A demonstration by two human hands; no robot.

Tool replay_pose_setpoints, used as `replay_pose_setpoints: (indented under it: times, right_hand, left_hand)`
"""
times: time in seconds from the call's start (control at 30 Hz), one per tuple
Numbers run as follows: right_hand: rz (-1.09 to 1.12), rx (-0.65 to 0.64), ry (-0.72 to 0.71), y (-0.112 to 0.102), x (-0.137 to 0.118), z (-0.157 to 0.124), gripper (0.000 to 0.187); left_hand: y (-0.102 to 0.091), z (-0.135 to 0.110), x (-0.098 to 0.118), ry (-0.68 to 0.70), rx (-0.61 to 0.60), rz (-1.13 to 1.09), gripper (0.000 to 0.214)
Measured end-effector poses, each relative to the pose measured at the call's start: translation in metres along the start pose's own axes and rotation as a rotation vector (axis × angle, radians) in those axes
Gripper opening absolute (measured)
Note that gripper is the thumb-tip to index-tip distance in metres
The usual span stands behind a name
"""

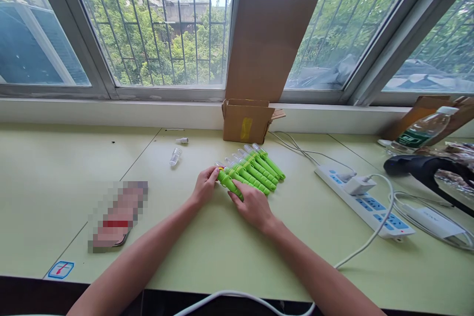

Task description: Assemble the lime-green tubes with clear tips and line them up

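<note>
Several bright green ribbed plastic tubes [255, 173] with clear caps lie side by side in a slanted row on the table. At the near left end of the row, my left hand [205, 186] is closed on the capped end of one green tube [226, 180], where a bit of red and yellow shows. My right hand [254, 206] has its fingers closed about the lower part of that same tube, close against the neighbouring ones. To the left lie a loose clear plastic cap [175, 157] and a smaller clear-and-white piece [182, 140].
A cardboard box [244, 121] with a raised flap stands by the window. On the right are a white power strip [365, 202] with cables, a black curved object [425, 170] and a water bottle [424, 131]. A pixelated phone-like object [120, 215] lies at left.
</note>
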State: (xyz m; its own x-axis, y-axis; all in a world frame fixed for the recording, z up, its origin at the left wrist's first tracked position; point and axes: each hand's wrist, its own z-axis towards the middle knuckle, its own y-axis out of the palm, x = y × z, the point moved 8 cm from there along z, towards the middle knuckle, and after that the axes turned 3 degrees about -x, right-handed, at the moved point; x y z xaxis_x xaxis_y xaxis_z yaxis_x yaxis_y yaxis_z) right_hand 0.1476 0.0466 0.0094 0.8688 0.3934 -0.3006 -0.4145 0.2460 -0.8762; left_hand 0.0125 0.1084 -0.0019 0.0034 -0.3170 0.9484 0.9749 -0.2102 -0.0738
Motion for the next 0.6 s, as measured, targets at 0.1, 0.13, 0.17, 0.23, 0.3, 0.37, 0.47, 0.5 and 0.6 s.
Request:
replay_pose_setpoints:
  times: [0.1, 0.13, 0.17, 0.23, 0.3, 0.37, 0.47, 0.5, 0.6]
  right_hand:
    - [-0.009, -0.019, 0.014, 0.0010, 0.0008, 0.0000, 0.039]
    - [-0.012, -0.032, 0.024, 0.0015, 0.0012, 0.0001, 0.039]
    - [-0.014, -0.046, 0.035, 0.0019, 0.0017, 0.0001, 0.040]
    - [-0.015, -0.076, 0.055, 0.0029, 0.0024, 0.0001, 0.040]
    - [-0.013, -0.098, 0.068, 0.0037, 0.0028, 0.0000, 0.041]
    - [-0.014, -0.110, 0.074, 0.0044, 0.0027, 0.0000, 0.041]
    - [-0.018, -0.115, 0.080, 0.0050, 0.0027, 0.0000, 0.041]
    - [-0.018, -0.118, 0.080, 0.0051, 0.0025, 0.0001, 0.041]
    - [-0.016, -0.125, 0.079, 0.0053, 0.0019, 0.0006, 0.040]
  left_hand:
    - [0.0044, -0.0018, 0.0047, 0.021, -0.033, 0.062, 0.035]
    - [0.0058, -0.0023, 0.0056, 0.025, -0.042, 0.082, 0.035]
    - [0.0068, -0.0027, 0.0060, 0.027, -0.048, 0.100, 0.036]
    - [0.0081, -0.0032, 0.0063, 0.032, -0.055, 0.129, 0.038]
    - [0.0083, -0.0034, 0.0067, 0.038, -0.056, 0.144, 0.039]
    - [0.0085, -0.0033, 0.0071, 0.038, -0.059, 0.150, 0.039]
    - [0.0089, -0.0031, 0.0083, 0.037, -0.064, 0.159, 0.040]
    - [0.0089, -0.0031, 0.0087, 0.036, -0.063, 0.164, 0.040]
    - [0.0087, -0.0032, 0.0092, 0.032, -0.059, 0.177, 0.040]
